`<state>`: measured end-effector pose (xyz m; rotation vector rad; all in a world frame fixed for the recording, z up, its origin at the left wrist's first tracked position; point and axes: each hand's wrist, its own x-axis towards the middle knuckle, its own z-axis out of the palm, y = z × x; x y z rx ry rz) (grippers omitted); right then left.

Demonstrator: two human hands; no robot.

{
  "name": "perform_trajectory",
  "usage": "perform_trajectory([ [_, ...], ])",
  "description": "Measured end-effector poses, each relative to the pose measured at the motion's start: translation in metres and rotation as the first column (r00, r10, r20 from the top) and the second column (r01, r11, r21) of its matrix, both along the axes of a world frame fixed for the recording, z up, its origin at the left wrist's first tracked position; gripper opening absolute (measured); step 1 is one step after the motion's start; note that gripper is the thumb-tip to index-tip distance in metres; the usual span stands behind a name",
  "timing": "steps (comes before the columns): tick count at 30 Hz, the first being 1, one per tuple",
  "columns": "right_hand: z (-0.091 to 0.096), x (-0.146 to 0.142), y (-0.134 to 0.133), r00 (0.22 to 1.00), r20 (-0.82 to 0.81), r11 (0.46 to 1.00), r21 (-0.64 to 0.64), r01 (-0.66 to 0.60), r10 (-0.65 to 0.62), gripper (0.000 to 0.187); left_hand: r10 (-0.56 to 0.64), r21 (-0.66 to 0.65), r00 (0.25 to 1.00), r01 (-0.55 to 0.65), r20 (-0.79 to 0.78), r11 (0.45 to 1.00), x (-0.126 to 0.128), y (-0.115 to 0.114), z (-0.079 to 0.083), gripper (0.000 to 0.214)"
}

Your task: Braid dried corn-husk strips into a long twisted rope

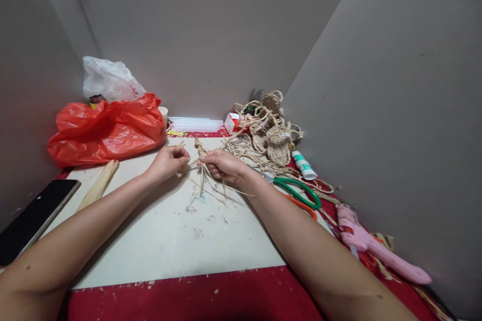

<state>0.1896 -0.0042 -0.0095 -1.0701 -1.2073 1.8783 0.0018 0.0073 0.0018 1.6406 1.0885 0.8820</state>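
My right hand (223, 164) is closed around a small braid of straw-coloured fibre (199, 146), whose knotted end sticks up above the fingers. Loose fibre strands (202, 180) fan out below that hand over the white board (165, 241). To the left, my left hand (171, 161) pinches the end of a thin strand between thumb and forefinger. A short gap separates the two hands. What lies inside the right fist is partly hidden by the fingers.
Braided fibre pieces and cords (276, 143) pile up at the back right. Green-handled scissors (301, 190) and a pink glue gun (376, 246) lie right. A red plastic bag (109, 130), clear glue sticks (196, 124), a phone (37, 215) and a pale dried husk (98, 185) are also around.
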Motion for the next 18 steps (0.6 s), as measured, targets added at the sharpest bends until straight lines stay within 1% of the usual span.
perform_trajectory([
  [3, 0.001, 0.001, 0.000, 0.999, -0.047, 0.999, -0.037, -0.020, 0.018, 0.015, -0.062, 0.045, 0.998, 0.064, -0.031, 0.997, 0.003, 0.000, -0.004, 0.012],
  [5, 0.001, 0.002, 0.000, 0.997, -0.071, 0.998, -0.053, -0.031, 0.028, 0.015, -0.093, 0.018, 0.996, 0.093, 0.009, 0.996, 0.008, -0.001, -0.009, 0.014],
  [7, 0.000, 0.002, 0.001, 0.996, -0.083, 0.996, -0.070, -0.046, 0.040, 0.014, -0.112, -0.089, 0.989, 0.121, 0.101, 0.989, 0.013, -0.003, -0.013, 0.013],
  [9, -0.001, 0.003, 0.002, 0.995, -0.087, 0.996, -0.077, -0.051, 0.045, 0.015, -0.108, -0.217, 0.976, 0.149, 0.188, 0.965, 0.018, -0.004, -0.016, 0.012],
  [11, -0.003, 0.003, 0.003, 0.995, -0.088, 0.996, -0.077, -0.055, 0.048, 0.015, -0.090, -0.281, 0.970, 0.154, 0.225, 0.947, 0.020, -0.004, -0.016, 0.010],
  [16, -0.005, 0.005, 0.005, 0.990, -0.117, 0.990, -0.104, -0.094, 0.082, 0.014, -0.051, -0.269, 0.977, 0.107, 0.208, 0.957, 0.018, -0.004, -0.010, 0.013],
  [18, -0.006, 0.005, 0.006, 0.985, -0.149, 0.988, -0.119, -0.103, 0.084, 0.013, -0.043, -0.242, 0.977, 0.095, 0.210, 0.966, 0.017, -0.003, -0.009, 0.016],
])
